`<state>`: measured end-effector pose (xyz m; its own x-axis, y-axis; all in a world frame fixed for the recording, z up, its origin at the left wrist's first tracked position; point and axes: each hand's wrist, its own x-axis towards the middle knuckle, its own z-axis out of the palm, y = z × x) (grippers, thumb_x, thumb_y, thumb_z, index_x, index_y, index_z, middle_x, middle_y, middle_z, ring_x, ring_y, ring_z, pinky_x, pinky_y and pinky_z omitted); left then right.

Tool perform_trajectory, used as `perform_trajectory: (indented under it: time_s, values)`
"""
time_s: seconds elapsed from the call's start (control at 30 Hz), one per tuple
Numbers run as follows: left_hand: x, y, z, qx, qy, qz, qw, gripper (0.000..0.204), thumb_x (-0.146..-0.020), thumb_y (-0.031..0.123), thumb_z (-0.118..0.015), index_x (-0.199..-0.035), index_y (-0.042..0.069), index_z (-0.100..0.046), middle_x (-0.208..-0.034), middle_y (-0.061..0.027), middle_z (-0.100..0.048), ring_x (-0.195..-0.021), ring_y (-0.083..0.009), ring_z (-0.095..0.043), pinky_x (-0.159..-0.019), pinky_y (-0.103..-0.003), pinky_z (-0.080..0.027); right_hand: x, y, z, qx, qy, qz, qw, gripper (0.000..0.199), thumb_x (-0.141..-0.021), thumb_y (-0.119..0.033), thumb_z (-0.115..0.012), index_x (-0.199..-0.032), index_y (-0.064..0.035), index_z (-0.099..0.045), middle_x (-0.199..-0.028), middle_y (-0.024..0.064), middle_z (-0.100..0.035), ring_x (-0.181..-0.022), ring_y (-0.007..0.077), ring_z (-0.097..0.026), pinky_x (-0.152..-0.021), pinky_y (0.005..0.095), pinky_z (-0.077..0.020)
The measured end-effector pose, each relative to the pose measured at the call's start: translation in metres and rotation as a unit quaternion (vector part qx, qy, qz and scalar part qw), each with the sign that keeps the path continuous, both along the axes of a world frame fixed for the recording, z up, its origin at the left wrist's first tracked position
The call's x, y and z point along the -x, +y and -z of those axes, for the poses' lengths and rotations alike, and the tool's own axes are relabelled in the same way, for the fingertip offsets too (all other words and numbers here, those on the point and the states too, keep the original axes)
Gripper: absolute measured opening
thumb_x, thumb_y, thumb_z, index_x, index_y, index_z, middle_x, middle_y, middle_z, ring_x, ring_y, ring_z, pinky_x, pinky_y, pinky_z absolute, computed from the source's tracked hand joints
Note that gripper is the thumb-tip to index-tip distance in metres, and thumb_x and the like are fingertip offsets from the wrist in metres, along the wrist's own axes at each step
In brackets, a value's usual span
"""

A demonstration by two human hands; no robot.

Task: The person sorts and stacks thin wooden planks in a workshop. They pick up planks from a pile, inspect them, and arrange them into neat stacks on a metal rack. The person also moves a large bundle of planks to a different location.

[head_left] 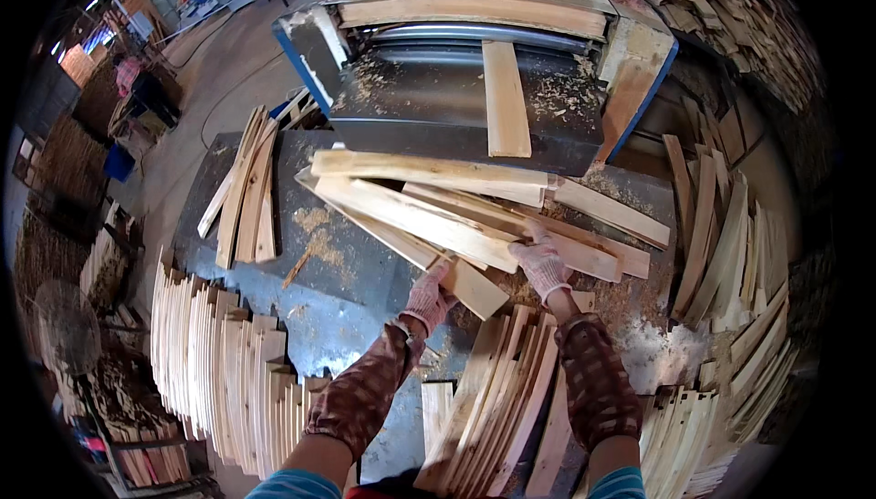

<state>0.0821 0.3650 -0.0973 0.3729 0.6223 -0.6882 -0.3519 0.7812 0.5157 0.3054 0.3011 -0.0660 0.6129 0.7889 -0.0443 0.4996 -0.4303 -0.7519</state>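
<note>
A loose bundle of pale wooden slats lies across the dark metal table, fanned out toward the right. My left hand, in a pinkish knit glove, grips the near end of the bundle from below. Next to it, my right hand, gloved the same way, presses on top of the slats at their near edge. Beyond the bundle, a single short slat lies lengthwise on the feed bed of a blue woodworking machine.
A small pile of slats lies on the table's left part. Upright stacks of slats stand at lower left, more slats lean below my hands, and others pile up at right. Sawdust dots the table.
</note>
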Motion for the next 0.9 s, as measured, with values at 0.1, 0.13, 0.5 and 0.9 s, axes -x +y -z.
perform_trajectory:
  time_s: [0.1, 0.13, 0.5, 0.9]
  values:
    - [0.018, -0.017, -0.015, -0.01, 0.0, -0.003, 1.0, 0.042, -0.098, 0.024, -0.059, -0.136, 0.008, -0.052, -0.13, -0.011, -0.061, -0.116, -0.027, -0.061, -0.093, -0.048, -0.057, 0.026, -0.015, -0.048, 0.074, 0.346, -0.076, 0.932, 0.047, -0.082, -0.019, -0.073, -0.125, -0.0016, -0.064, -0.093, 0.0135, -0.07, -0.077, 0.0171, -0.064, -0.067, 0.0289, -0.052]
    - [0.025, -0.028, -0.021, -0.016, -0.006, 0.007, 1.0, 0.043, -0.099, 0.024, -0.057, -0.138, 0.008, -0.05, -0.132, -0.0116, -0.061, -0.118, -0.0268, -0.061, -0.094, -0.048, -0.056, 0.035, -0.03, -0.043, 0.012, 0.453, -0.09, 0.887, 0.045, -0.082, -0.017, -0.073, -0.123, 0.0012, -0.065, -0.089, 0.0093, -0.07, -0.071, 0.0127, -0.062, -0.063, 0.0256, -0.0497]
    - [0.209, -0.184, -0.061, 0.0, -0.003, 0.052, 0.999, 0.053, -0.087, 0.026, -0.072, -0.128, -0.003, -0.058, -0.116, -0.0109, -0.067, -0.106, -0.0243, -0.067, -0.093, -0.039, -0.055, 0.138, -0.357, -0.087, 0.2, 0.373, -0.124, 0.898, 0.039, -0.084, -0.025, -0.073, -0.11, 0.0024, -0.068, -0.094, 0.0143, -0.069, -0.08, 0.0236, -0.065, -0.073, 0.0351, -0.0534]
    - [0.237, -0.27, -0.11, -0.001, -0.043, 0.139, 0.989, 0.041, -0.089, 0.006, -0.062, -0.127, -0.008, -0.055, -0.118, -0.016, -0.066, -0.109, -0.028, -0.066, -0.098, -0.038, -0.053, 0.282, -0.392, -0.049, 0.161, -0.129, -0.019, 0.978, 0.071, -0.074, -0.031, -0.072, -0.134, -0.0038, -0.044, -0.125, 0.0174, -0.055, -0.11, 0.0408, -0.057, -0.091, 0.0512, -0.0491]
